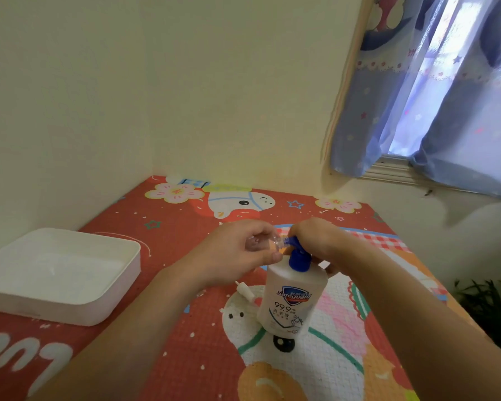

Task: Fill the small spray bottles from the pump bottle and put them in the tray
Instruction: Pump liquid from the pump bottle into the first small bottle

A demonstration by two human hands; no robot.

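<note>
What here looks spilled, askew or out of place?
No spill shows. The only loose part is a white spray cap lying on its side on the mat beside the pump bottle, off the small bottle the left hand holds to the spout.

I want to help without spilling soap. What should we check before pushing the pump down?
1. Small spray bottle mouth at the blue pump nozzle: ok.
2. Left hand grips the small bottle: ok.
3. Right hand on the pump head: ok.
4. Pump bottle upright on the mat: ok.
5. Sprayer cap lying nearby: ok.
6. Soap level in the small bottle: cannot tell.
</note>
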